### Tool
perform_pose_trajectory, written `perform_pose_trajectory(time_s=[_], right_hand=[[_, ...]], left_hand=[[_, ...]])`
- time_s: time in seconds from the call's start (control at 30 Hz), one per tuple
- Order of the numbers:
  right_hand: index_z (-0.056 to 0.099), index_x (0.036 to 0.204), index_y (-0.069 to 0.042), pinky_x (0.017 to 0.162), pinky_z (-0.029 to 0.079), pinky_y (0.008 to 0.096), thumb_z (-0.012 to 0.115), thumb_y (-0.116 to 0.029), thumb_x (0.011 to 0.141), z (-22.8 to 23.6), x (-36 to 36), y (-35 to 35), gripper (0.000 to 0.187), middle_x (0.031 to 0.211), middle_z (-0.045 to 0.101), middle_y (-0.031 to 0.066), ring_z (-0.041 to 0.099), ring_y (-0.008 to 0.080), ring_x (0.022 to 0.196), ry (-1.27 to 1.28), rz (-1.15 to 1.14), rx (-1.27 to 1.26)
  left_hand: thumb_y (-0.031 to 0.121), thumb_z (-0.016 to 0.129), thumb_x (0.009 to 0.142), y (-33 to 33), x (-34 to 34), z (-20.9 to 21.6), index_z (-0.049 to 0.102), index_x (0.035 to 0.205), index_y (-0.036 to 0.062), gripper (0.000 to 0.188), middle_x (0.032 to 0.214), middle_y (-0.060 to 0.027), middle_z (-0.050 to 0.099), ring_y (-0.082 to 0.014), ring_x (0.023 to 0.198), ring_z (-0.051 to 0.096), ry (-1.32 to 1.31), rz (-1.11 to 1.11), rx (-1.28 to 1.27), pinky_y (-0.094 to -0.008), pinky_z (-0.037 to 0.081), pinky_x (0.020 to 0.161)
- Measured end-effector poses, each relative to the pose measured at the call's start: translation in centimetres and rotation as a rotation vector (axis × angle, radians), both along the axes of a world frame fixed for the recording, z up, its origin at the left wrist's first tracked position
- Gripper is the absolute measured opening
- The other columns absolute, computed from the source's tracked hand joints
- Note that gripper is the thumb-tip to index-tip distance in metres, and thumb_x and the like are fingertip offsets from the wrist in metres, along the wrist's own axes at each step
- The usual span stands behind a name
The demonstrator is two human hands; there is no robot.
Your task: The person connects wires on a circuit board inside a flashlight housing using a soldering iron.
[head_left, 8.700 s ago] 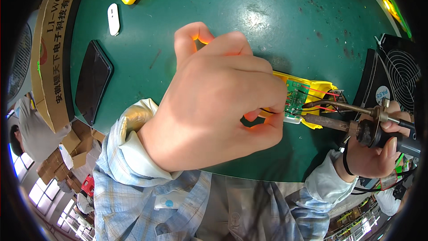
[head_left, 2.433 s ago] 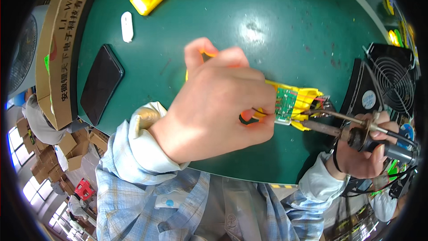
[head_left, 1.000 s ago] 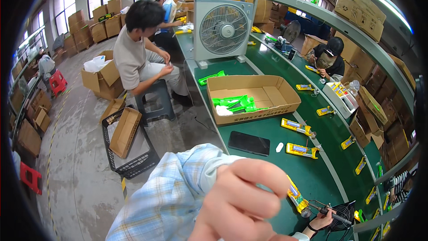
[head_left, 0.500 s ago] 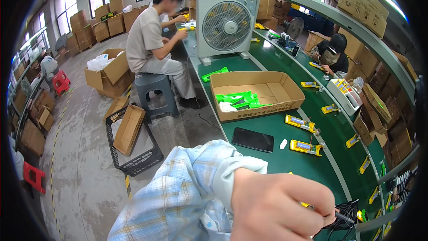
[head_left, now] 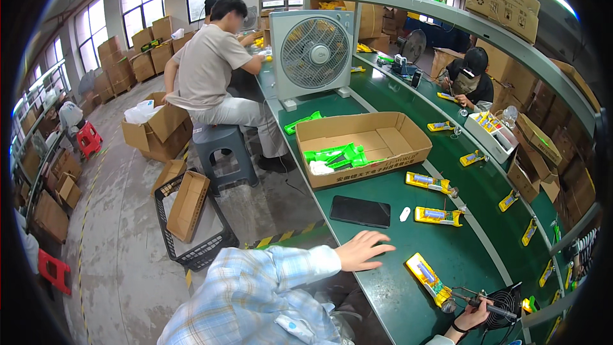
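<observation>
Left hand: fingers spread wide, nothing in it, palm side down at the left edge of the green bench. Can't tell if it touches the top. Nearest thing is the dark phone, just beyond it, not touching.

Right hand: fingers wrapped around the handle of a soldering iron, at the near right. Tip end points left, at the near end of an open yellow housing; contact too small to tell.

Housing lies at an angle on the bench, right of the left hand, near side. Blue cell and green board inside, round clear piece at its near end.

Black fan just beside the iron. Small white oval piece right of the phone. Two more yellow housings, a nearer one and a farther one, right of the phone. Farther back: cardboard tray with green parts inside, then a grey box fan.
</observation>
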State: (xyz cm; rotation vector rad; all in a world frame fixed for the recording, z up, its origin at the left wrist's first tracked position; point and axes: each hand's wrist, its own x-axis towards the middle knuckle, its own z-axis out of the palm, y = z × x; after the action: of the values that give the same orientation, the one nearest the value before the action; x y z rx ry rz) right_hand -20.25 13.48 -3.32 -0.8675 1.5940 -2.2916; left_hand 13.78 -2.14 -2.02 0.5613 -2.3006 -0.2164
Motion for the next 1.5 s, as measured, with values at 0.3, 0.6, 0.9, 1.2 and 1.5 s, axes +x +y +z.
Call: perform_pose_trajectory(time_s=[0.3,0.6,0.9,1.2,1.5], right_hand=[[0.048,0.081,-0.006,0.045,0.033,0.0146,0.044,-0.023,0.080,-0.1,0.9,-0.6,0.017,0.073,0.047,0.0026,0.045,0.0065,0.059,0.009,-0.027,-0.073],[0.052,0.100,0.001,0.072,0.044,0.0368,0.047,-0.010,0.076,-2.6,-1.7,0.7,0.027,0.090,0.049,0.0160,0.051,0.0291,0.081,0.879,-0.177,0.118],[0.049,0.077,-0.002,0.042,0.033,0.0154,0.047,-0.015,0.077,-0.2,0.9,-1.0,0.014,0.071,0.048,0.0045,0.045,0.0072,0.053,-0.014,-0.027,-0.111],[0.048,0.077,-0.002,0.041,0.032,0.0153,0.049,-0.017,0.075,-0.1,1.1,-0.6,0.015,0.070,0.047,0.0041,0.042,0.0067,0.051,-0.041,-0.068,-0.127],[0.049,0.077,-0.002,0.040,0.028,0.0148,0.048,-0.010,0.076,-0.2,0.7,-1.1,0.008,0.075,0.048,0.0044,0.040,0.0052,0.053,-0.076,-0.058,-0.119]], left_hand=[[0.010,0.054,0.069,0.2,0.4,-2.7,0.055,0.089,0.0098,0.019,0.099,-0.0050,0.055,-0.0236,0.101,0.049,0.050,0.132,0.132,-0.0362,0.038,0.085],[0.008,0.058,0.064,-1.0,-1.0,-2.3,0.060,0.072,0.0088,0.008,0.076,-0.0052,0.059,-0.0241,0.081,0.055,0.137,0.093,0.274,-0.0367,0.041,0.074],[0.009,0.054,0.068,-8.6,-4.8,2.4,0.058,0.076,0.0079,0.008,0.078,-0.0058,0.055,-0.0238,0.080,0.051,0.042,0.090,0.231,-0.0345,0.037,0.073],[0.013,0.058,0.069,-10.5,-7.8,1.8,0.060,0.081,0.0048,0.015,0.089,-0.0117,0.056,-0.0264,0.081,0.055,-0.085,0.051,0.298,-0.0325,0.043,0.072],[0.033,0.055,0.075,-25.6,5.8,4.7,0.053,0.105,0.0046,0.042,0.101,-0.0180,0.055,-0.0317,0.095,0.052,-0.270,0.738,0.101,-0.0378,0.041,0.078]])
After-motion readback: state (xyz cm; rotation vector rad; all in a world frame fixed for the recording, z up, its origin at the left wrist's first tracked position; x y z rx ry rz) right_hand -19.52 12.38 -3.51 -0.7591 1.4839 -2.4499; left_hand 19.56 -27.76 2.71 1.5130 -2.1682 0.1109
